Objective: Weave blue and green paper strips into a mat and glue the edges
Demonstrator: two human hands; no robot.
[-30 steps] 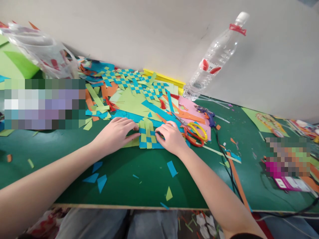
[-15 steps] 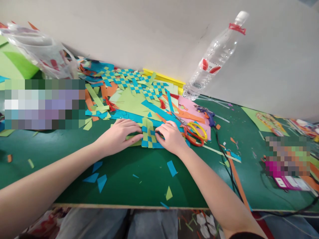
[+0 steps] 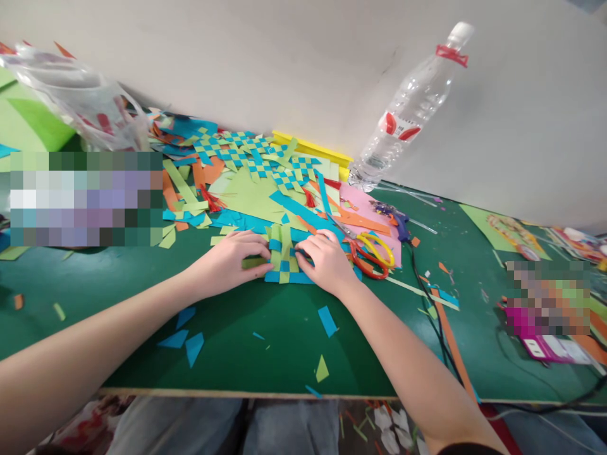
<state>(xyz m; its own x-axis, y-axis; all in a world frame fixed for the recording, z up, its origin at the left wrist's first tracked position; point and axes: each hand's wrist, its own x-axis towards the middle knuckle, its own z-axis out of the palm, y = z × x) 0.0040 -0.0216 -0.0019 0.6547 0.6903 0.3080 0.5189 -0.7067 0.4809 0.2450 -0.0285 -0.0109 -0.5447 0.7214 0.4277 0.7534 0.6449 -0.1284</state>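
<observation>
Between my two hands a small woven mat (image 3: 284, 265) of blue and light green paper strips lies flat on the table. My left hand (image 3: 237, 256) curls its fingers and thumb around the mat's left edge. At the right edge my right hand (image 3: 326, 258) pinches the strips, its fingertips partly hidden. Just beyond the right hand are scissors (image 3: 374, 251) with red and yellow handles. Finished-looking checkered woven pieces (image 3: 237, 151) are heaped behind, on a light green sheet (image 3: 251, 193). Loose blue strips (image 3: 303, 212) lie between that heap and my hands.
A clear plastic bottle (image 3: 403, 114) leans in view by the wall. To the left stands a plastic-bagged cup (image 3: 78, 95). A purple glue gun (image 3: 401, 224) trails a black cable (image 3: 434, 325). Paper scraps (image 3: 193, 349) dot the green table (image 3: 265, 360), whose front edge is near my legs.
My left hand has shifted slightly, its thumb and fingers moving at the mat's left edge. The mat's left side has slid a little left. My right hand stays nearly still.
</observation>
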